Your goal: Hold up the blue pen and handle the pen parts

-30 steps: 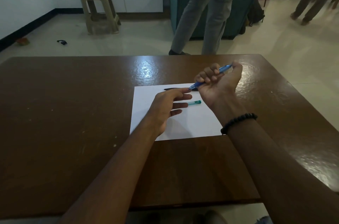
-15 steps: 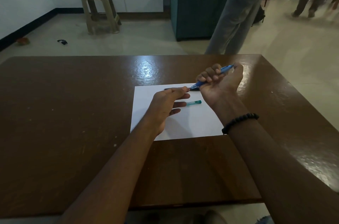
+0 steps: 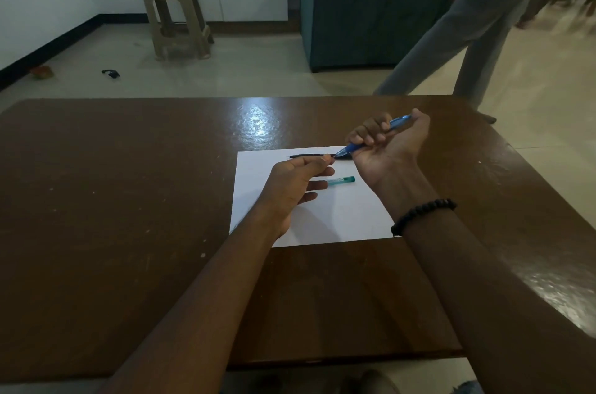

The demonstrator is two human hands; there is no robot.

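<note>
right fingers [image 3: 371,132] grip blue pen [image 3: 374,138]; left fingers [image 3: 319,162] pinch at tip.

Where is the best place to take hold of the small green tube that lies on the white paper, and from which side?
Probably at the middle of the green tube, from above, one finger on its near long side and one on the far. It lies flat and level on the white paper, so its long sides are free. Its left end sits by the left hand, so the right end is clearer.
</note>
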